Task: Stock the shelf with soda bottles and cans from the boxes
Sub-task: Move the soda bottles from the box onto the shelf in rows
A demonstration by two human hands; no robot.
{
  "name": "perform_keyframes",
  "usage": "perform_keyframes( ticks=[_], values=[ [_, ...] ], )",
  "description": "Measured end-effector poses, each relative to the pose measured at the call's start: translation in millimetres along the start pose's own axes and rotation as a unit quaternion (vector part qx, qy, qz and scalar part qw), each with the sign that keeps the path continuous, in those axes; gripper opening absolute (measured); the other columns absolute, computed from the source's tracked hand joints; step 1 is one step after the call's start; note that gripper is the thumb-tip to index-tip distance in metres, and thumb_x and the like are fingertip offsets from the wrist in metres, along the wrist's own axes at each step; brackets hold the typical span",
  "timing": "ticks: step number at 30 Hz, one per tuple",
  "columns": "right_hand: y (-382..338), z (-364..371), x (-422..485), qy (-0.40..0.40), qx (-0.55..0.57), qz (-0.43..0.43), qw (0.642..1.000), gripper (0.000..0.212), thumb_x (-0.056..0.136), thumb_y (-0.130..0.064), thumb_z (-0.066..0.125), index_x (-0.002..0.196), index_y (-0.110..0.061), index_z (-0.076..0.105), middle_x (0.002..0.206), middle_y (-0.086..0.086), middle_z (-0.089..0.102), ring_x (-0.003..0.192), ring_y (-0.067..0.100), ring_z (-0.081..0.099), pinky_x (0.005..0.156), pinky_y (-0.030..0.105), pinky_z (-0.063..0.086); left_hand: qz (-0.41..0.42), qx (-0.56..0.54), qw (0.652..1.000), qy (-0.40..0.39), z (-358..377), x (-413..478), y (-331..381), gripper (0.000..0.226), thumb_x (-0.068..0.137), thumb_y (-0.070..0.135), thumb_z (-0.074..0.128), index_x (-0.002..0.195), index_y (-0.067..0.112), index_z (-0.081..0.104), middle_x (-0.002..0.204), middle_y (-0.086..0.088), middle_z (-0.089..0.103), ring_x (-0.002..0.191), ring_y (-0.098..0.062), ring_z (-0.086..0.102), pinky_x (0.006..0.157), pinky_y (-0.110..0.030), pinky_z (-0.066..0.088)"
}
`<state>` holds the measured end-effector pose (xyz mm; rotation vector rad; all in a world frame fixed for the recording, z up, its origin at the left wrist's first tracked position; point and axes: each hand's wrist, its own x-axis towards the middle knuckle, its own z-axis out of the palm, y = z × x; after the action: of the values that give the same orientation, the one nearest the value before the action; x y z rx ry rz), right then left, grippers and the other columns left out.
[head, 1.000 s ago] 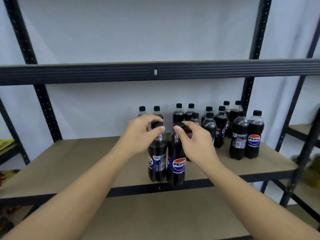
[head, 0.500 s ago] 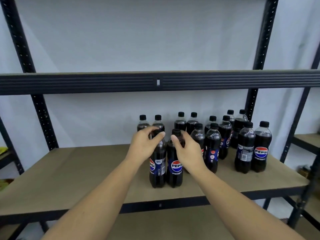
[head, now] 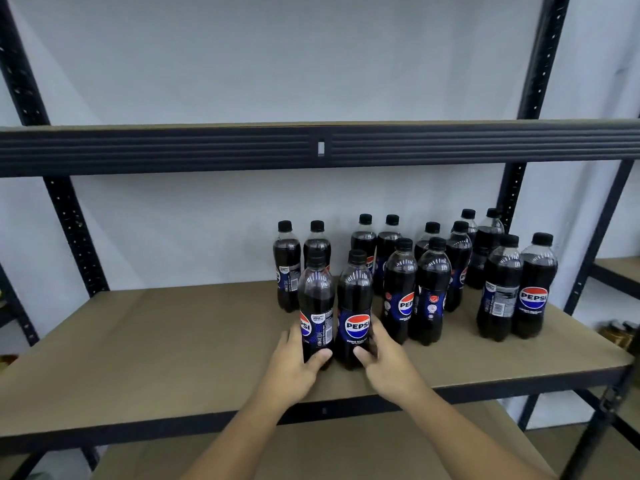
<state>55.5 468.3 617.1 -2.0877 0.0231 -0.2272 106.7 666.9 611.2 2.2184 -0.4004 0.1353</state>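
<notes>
Two dark Pepsi bottles stand upright side by side on the brown shelf board [head: 173,348], in front of the other bottles. My left hand [head: 294,365] grips the base of the left bottle [head: 316,299], thumb across its front. My right hand [head: 384,362] grips the base of the right bottle [head: 355,299] the same way. Behind and to the right, several more Pepsi bottles [head: 433,282] stand in rows up to the back wall.
A black shelf beam [head: 207,147] crosses overhead, just above the bottle caps' level. Black uprights [head: 512,199] flank the bay. The left half of the shelf board is bare. A lower shelf board [head: 346,452] lies beneath my arms. Another rack [head: 616,268] stands at the right.
Both hands slid from the bottle tops down to the bases. The two bottles now stand further back on the shelf, and the camera has moved closer.
</notes>
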Motion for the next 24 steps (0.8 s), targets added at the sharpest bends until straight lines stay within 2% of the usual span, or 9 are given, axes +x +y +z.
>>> perform_keyframes(
  ticks=[4,7,8,10,13,15,18,20,24],
  values=[
    [-2,3,9,0.012,-0.014,-0.002,1.0,0.065,0.101,-0.02,0.06,0.155,-0.038,0.029,0.133,-0.027,0.051,0.129,-0.004,0.045,0.11,0.02,0.033,-0.023,0.009,0.999,0.037,2,11,2,0.055,0.093,0.042,0.07,0.141,0.025,0.05,0.12,0.002,0.063,0.11,-0.018,0.058,0.083,-0.023,0.038],
    [0,8,20,0.011,-0.037,0.014,0.999,0.062,0.101,-0.029,0.059,0.156,-0.034,0.03,0.138,-0.016,0.057,0.132,0.008,0.05,0.111,0.027,0.037,-0.032,0.014,0.998,0.047,2,17,1,0.057,0.094,0.041,0.069,0.146,0.028,0.048,0.114,0.002,0.072,0.102,-0.02,0.064,0.077,-0.023,0.04],
    [1,10,24,0.012,-0.047,0.02,0.999,0.062,0.101,-0.032,0.058,0.157,-0.032,0.029,0.139,-0.012,0.059,0.132,0.011,0.052,0.11,0.029,0.039,-0.038,0.017,0.998,0.05,3,19,1,0.058,0.096,0.042,0.067,0.148,0.029,0.045,0.117,0.001,0.072,0.105,-0.021,0.064,0.081,-0.024,0.042],
    [-2,12,29,0.018,-0.07,0.027,0.997,0.063,0.101,-0.036,0.057,0.157,-0.029,0.029,0.137,-0.007,0.062,0.128,0.014,0.055,0.105,0.028,0.042,-0.055,0.059,0.995,0.057,2,22,2,0.059,0.098,0.048,0.06,0.15,0.029,0.037,0.121,0.001,0.071,0.114,-0.027,0.063,0.101,-0.035,0.045],
    [-5,15,30,0.023,-0.089,0.037,0.995,0.065,0.103,-0.037,0.054,0.16,-0.023,0.024,0.137,-0.001,0.062,0.127,0.019,0.055,0.102,0.027,0.042,-0.065,0.154,0.985,0.041,1,24,4,0.06,0.102,0.056,0.045,0.153,0.028,0.03,0.121,0.001,0.072,0.119,-0.03,0.061,0.117,-0.05,0.029],
    [-6,16,29,0.018,-0.104,0.048,0.993,0.069,0.105,-0.041,0.05,0.162,-0.02,0.016,0.138,0.004,0.061,0.129,0.023,0.055,0.104,0.03,0.042,-0.062,0.168,0.983,0.023,1,23,2,0.063,0.102,0.06,0.04,0.155,0.028,0.027,0.118,0.002,0.073,0.118,-0.028,0.062,0.119,-0.051,0.025],
    [-4,17,23,0.0,-0.134,0.078,0.988,0.072,0.106,-0.044,0.044,0.163,-0.018,0.009,0.143,0.012,0.057,0.133,0.028,0.051,0.108,0.035,0.042,-0.081,0.158,0.984,-0.023,3,23,-11,0.071,0.101,0.062,0.038,0.158,0.023,0.022,0.117,-0.004,0.072,0.118,-0.031,0.061,0.114,-0.049,0.035],
    [2,20,16,-0.003,-0.171,0.072,0.983,0.073,0.105,-0.046,0.043,0.163,-0.015,0.009,0.147,0.012,0.053,0.134,0.029,0.049,0.108,0.039,0.043,-0.08,0.174,0.98,-0.049,3,19,-20,0.074,0.1,0.061,0.039,0.158,0.018,0.025,0.13,-0.009,0.065,0.124,-0.032,0.057,0.112,-0.047,0.039],
    [6,23,-4,-0.003,-0.237,0.049,0.97,0.074,0.103,-0.047,0.043,0.162,-0.02,0.008,0.129,0.009,0.063,0.12,0.03,0.057,0.096,0.042,0.052,-0.012,0.252,0.965,-0.064,4,-2,-28,0.07,0.103,0.054,0.041,0.156,0.009,0.032,0.156,-0.01,0.042,0.146,-0.026,0.035,0.122,-0.042,0.021]
  ],
)
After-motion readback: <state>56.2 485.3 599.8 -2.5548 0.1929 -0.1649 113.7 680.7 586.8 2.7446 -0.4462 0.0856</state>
